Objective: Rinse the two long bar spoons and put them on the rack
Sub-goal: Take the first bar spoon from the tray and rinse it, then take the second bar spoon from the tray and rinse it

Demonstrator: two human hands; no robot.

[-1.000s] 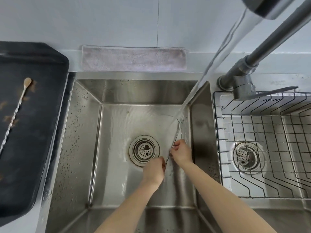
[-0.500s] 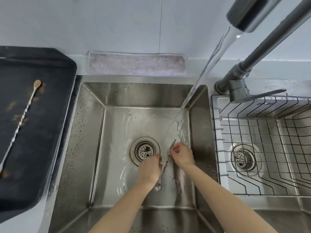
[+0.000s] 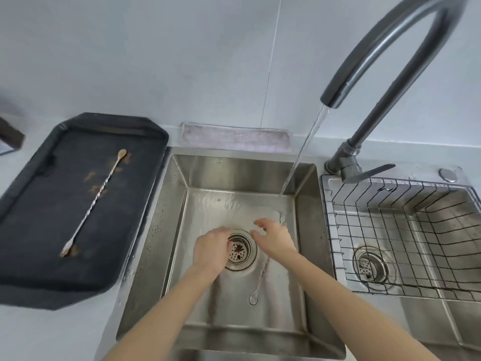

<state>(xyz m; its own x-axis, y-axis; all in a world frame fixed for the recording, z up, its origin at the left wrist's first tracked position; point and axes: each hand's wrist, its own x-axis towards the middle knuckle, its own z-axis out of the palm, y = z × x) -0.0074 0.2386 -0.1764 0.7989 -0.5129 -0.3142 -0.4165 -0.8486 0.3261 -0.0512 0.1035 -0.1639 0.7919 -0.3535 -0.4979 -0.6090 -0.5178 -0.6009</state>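
One long bar spoon (image 3: pixel 260 278) lies in the left sink basin (image 3: pixel 304 256), bowl end toward me. Its twisted shaft runs up under my right hand (image 3: pixel 276 241), and the forked end shows just past that hand. The fingers of my right hand are spread above the shaft, not closed on it. Over the drain (image 3: pixel 240 252), my left hand (image 3: pixel 212 247) hangs with its fingers bent down and nothing visible in it. The second bar spoon (image 3: pixel 96 196), with brown stains around it, lies diagonally on the black tray (image 3: pixel 39 230) to the left. The wire rack (image 3: pixel 390 204) sits in the right basin and holds nothing.
The grey gooseneck faucet (image 3: pixel 390 61) is running. Its water stream (image 3: pixel 304 152) lands at the back right of the left basin, beyond my right hand. A folded grey cloth (image 3: pixel 234 139) lies along the wall behind the sink. The faucet lever (image 3: pixel 369 171) points right over the rack's edge.
Both hands have let go of the spoon, which has dropped out of the stream onto the basin floor. My left hand moved left over the drain. The view has tilted up.
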